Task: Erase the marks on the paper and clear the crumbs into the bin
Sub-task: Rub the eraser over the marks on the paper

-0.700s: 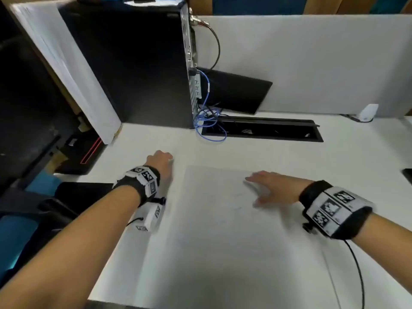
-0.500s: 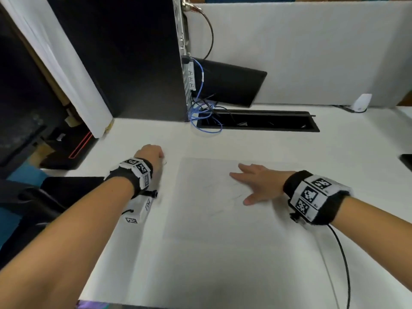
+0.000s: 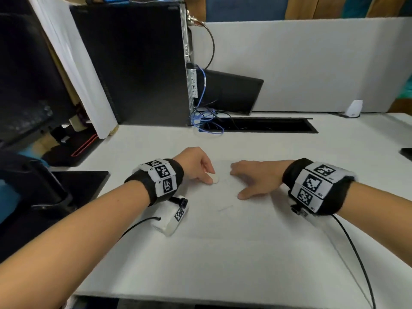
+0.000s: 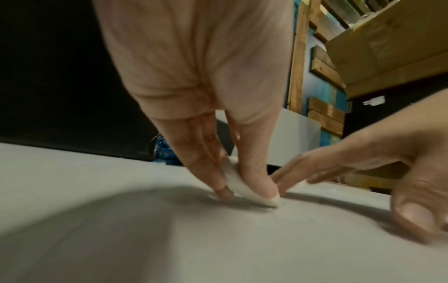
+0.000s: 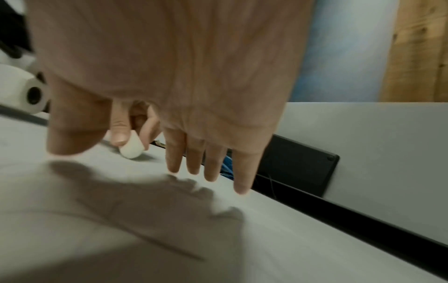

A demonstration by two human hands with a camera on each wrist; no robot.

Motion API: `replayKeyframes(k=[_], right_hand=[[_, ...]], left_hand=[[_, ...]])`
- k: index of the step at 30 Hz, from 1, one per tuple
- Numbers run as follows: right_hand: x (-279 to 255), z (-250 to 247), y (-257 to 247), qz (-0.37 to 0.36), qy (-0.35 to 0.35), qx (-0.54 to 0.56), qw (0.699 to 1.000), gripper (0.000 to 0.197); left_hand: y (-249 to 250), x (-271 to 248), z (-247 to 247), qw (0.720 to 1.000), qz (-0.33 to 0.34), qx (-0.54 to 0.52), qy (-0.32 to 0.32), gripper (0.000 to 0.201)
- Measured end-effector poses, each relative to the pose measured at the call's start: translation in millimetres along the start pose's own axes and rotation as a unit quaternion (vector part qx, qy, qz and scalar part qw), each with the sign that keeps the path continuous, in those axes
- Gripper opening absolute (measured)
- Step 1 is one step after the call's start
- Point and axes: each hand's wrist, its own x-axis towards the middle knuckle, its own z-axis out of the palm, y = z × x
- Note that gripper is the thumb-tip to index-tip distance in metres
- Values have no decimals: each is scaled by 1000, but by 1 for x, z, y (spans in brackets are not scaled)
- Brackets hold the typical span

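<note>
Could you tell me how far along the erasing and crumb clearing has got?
Early on. The left hand pinches the white eraser, its tip down on the paper, while the right hand lies flat on the sheet. A faint mark remains. No crumbs have been gathered and no bin is visible.

Two hands (image 3: pixel 196 163) (image 3: pixel 256 179), one eraser (image 3: pixel 215 178), one paper (image 3: pixel 223 219).

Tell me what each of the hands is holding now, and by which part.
The left hand pinches a white eraser by its flat sides, thumb against fingers, with its lower end on the paper. The right hand holds nothing; it lies flat on the paper.
</note>
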Motion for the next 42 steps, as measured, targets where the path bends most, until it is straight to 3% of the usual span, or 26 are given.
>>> replayKeyframes(k=[6,11,15,20,24,27,32,36,40,42], right_hand=[[7,6,-17,18,-60,-39,997,85],[4,3,-20,23,-66,-37,997,85],[5,4,-18,28,-70,-31,997,87],[5,3,-19,27,-72,-28,997,87],[3,2,-20,24,-73,-30,997,87],[4,1,-19,20,-74,-29,997,86],[6,2,-18,15,-74,-32,997,88],[3,2,-20,16,-76,-31,996,86],[3,2,-18,13,-74,-35,997,87],[4,2,-18,15,-76,-35,996,87]], left_hand=[[11,-9,7,999,21,21,-17,21],[9,-2,2,998,21,39,48,23],[7,-5,8,998,41,40,-10,20],[0,0,3,996,55,70,22,22],[-3,-4,7,996,69,51,-4,22],[-6,1,4,997,50,44,47,20],[0,-10,9,997,68,39,3,17],[-2,-6,5,997,39,39,53,16],[5,-15,13,998,58,11,1,17],[1,-13,11,998,52,31,28,19]])
